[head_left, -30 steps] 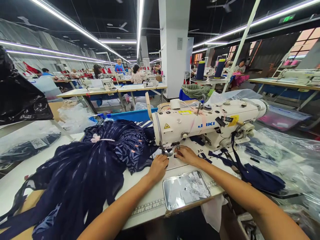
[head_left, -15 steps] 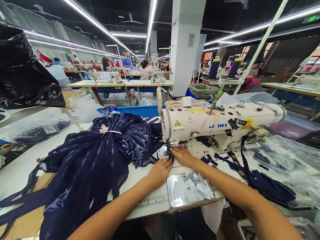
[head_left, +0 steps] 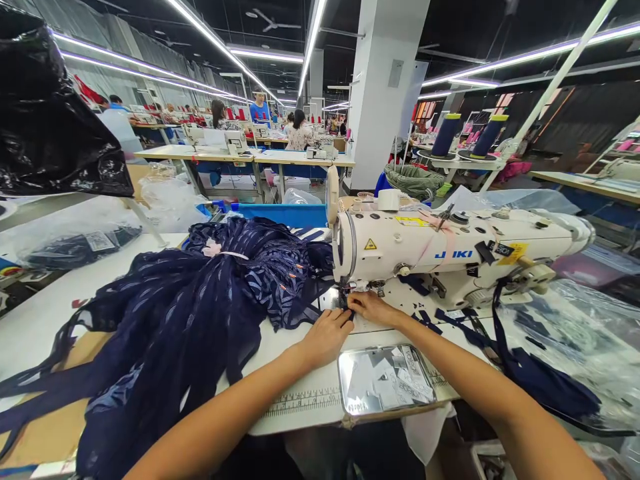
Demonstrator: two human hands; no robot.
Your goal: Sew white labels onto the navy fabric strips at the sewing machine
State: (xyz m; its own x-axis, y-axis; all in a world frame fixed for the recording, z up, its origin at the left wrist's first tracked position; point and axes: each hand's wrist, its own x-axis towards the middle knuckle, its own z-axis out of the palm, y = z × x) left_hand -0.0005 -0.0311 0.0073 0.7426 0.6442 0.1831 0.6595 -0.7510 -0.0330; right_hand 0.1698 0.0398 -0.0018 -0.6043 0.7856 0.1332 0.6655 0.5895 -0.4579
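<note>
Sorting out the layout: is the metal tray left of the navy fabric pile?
No, the metal tray lies to the right of the navy fabric pile.

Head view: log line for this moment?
left hand: on table near presser foot | right hand: at presser foot | navy fabric: piled beside machine

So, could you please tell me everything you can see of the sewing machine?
The sewing machine is cream, hard-shelled, with blue lettering, a yellow warning triangle and a yellow tag. It stands on the white table, needle end to the left. Navy fabric bunches at that end, where the left hand and right hand meet.
</note>
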